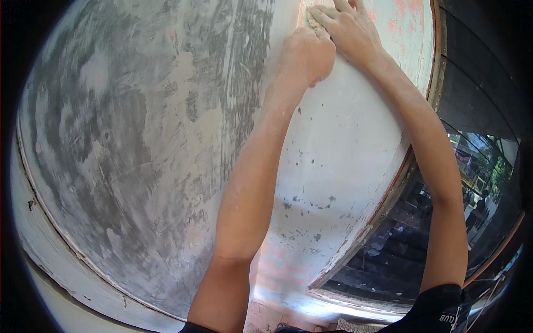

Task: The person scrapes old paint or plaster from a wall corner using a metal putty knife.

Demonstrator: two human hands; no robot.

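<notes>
Both of my arms reach up to the top of the view against a pale wall panel (341,139). My left hand (312,54) is closed in a fist low on the panel's upper left edge. A crumpled beige piece (317,23), perhaps cloth or paper, sticks out above that fist. Just to the right, my right hand (351,29) lies on the panel with its fingers spread. One of its fingers stretches left over the top of the beige piece. The upper fingertips are cut off by the frame's edge.
Left of the panel spreads a grey wall (139,133) with patchy smears of filler. A chipped wooden frame (363,227) edges a dark glass window (383,252) on the right. Pink and grey spots show through the panel's white coat. A pale ledge (83,277) runs along the lower left.
</notes>
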